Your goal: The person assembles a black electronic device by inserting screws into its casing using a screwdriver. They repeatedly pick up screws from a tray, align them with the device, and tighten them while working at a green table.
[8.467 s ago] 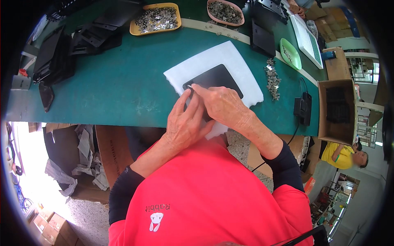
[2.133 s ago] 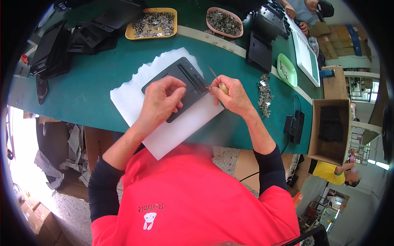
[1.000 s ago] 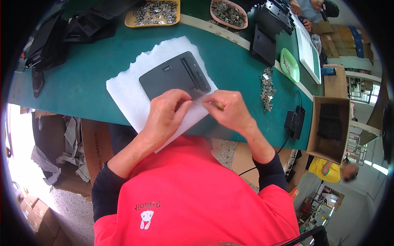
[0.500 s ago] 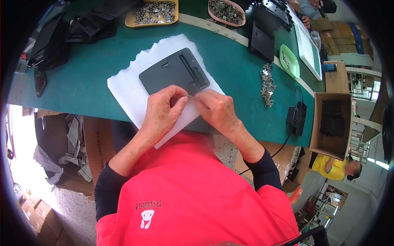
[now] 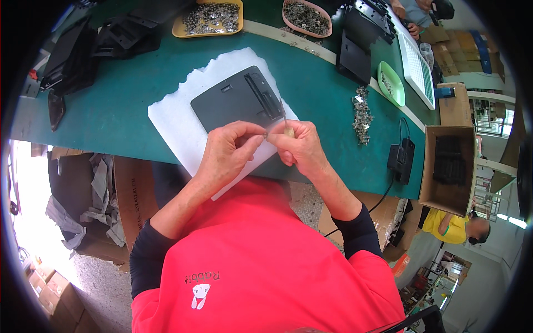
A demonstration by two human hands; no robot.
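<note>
A dark grey flat plastic panel [image 5: 225, 102] with a long slot along its right side lies on a white foam sheet [image 5: 175, 125] with a ragged far edge. Just in front of the panel, my left hand [image 5: 227, 147] is closed in a pinch; whatever small thing its fingertips hold is too small to name. Fingertip to fingertip with it, my right hand [image 5: 302, 147] is closed round a thin tool with a pale handle [image 5: 289, 132]. The tool's slender shaft points away from me, over the panel's right edge.
At the far side stand a yellow tray [image 5: 212, 19] and a pink tray [image 5: 307, 18] of small metal parts. Loose metal parts [image 5: 362, 115] and a black power adapter [image 5: 401, 161] lie to the right. Black panels [image 5: 72, 58] are stacked at left. Other people work nearby.
My right hand has turned, and the pale-handled tool now shows in it. My left hand has shifted slightly right. The panel and foam sheet are a little further right in the picture.
</note>
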